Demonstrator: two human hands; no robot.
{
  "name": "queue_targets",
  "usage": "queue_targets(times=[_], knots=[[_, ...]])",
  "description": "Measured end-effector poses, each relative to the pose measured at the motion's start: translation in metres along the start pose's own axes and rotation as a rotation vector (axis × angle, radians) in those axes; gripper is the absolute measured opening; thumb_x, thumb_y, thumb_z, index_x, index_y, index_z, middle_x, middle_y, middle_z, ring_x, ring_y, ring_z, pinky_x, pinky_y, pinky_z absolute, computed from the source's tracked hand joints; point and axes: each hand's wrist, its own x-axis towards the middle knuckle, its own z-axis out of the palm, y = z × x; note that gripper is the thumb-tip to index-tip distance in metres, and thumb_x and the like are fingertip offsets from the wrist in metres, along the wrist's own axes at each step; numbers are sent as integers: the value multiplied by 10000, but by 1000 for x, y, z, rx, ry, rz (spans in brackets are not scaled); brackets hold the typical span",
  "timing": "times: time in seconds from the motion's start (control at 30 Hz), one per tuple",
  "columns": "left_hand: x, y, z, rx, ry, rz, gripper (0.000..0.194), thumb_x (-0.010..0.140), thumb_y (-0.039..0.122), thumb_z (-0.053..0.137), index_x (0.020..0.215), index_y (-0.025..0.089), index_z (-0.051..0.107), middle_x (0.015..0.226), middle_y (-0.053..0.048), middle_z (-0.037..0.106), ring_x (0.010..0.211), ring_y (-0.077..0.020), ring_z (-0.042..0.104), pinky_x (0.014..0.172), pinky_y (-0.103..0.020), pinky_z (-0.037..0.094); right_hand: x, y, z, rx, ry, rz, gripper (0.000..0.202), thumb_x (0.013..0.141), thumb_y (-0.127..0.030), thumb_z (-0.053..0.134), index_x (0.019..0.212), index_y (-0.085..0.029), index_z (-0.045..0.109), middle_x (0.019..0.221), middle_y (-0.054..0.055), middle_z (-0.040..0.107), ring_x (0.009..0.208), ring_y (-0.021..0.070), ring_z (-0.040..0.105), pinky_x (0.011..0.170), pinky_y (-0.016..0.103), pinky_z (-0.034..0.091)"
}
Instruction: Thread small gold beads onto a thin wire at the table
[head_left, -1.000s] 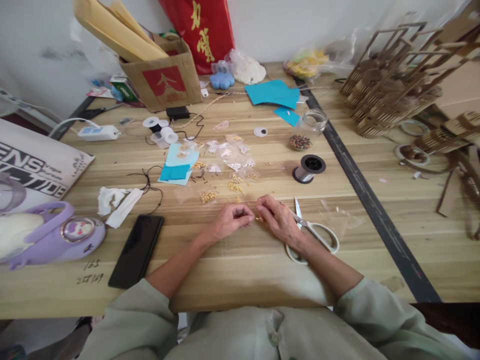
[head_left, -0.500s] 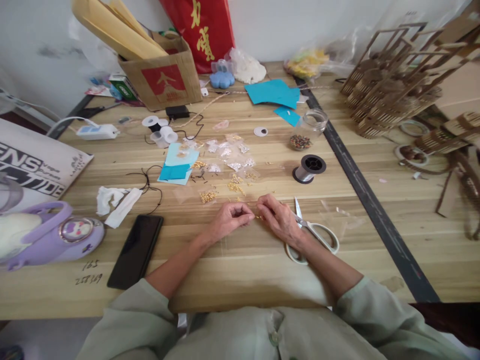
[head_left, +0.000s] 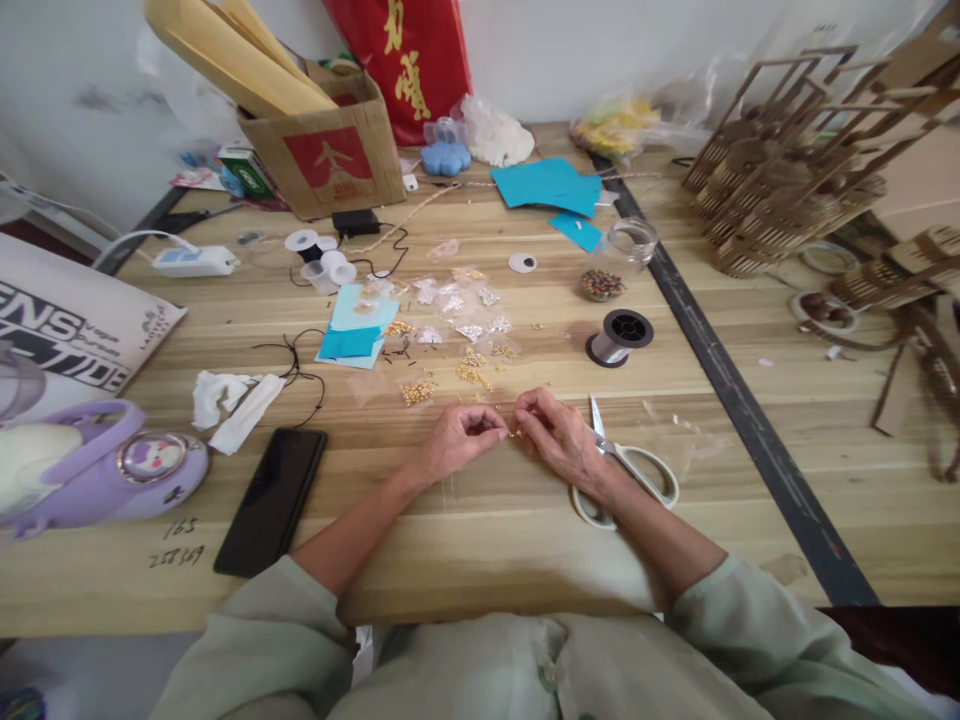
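My left hand (head_left: 466,438) and my right hand (head_left: 551,430) almost meet above the table, each in a pinch. Between their fingertips shows a bit of small gold beads (head_left: 514,434), strung on a line too thin to follow. A faint clear thread hangs below my left hand. Loose gold beads (head_left: 472,375) lie in small heaps just beyond the fingers, with another heap of gold beads (head_left: 416,393) to the left. White-handled scissors (head_left: 645,470) lie partly open under my right forearm. Behind them stands a spool of clear line (head_left: 619,340).
A black phone (head_left: 271,500) lies left of my forearm, near a purple bottle (head_left: 105,470). Small bags of silver bits (head_left: 461,305) and blue papers (head_left: 352,330) lie farther back. A glass jar of beads (head_left: 616,262) and wooden lantern-like frames (head_left: 780,190) stand at right.
Both hands hold nearly the same place and pinch. The gold beads between the fingertips show slightly more clearly now.
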Motion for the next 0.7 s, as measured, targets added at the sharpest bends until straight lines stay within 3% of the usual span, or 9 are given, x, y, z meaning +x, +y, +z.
queue_targets(times=[0.13,0.27,0.5,0.6,0.7], knots=[[0,-2,0,5,13,20,159,745,275,642,726,117,636,635,2,572,556,-75,468,534,-200,361,1,-1,0,20,49,-22,159,892,-328,497,870,-180,553,725,24,580,565,114,506,532,235,412],[1,-4,1,43,42,42,144,744,259,647,733,116,644,661,-7,600,574,-79,489,542,-195,371,1,-6,-1,200,60,30,178,857,-343,565,830,-168,582,785,41,615,578,109,523,537,241,438],[-1,-3,3,143,78,86,163,774,263,616,736,106,640,658,-9,600,567,-79,487,537,-194,375,4,-11,-7,640,-124,89,241,842,-402,596,839,-168,540,740,41,631,622,130,593,537,249,478],[-2,-2,4,175,77,83,164,777,264,615,737,106,637,665,-14,603,568,-82,491,540,-197,384,4,-8,-9,554,-115,66,236,844,-394,596,907,-177,530,747,24,593,649,129,577,556,250,480],[-2,-3,4,199,89,76,147,770,247,621,719,109,628,645,-8,588,555,-79,479,530,-195,379,4,-3,-9,216,-72,-44,221,843,-330,602,1007,-183,574,777,20,543,678,129,542,589,255,468]])
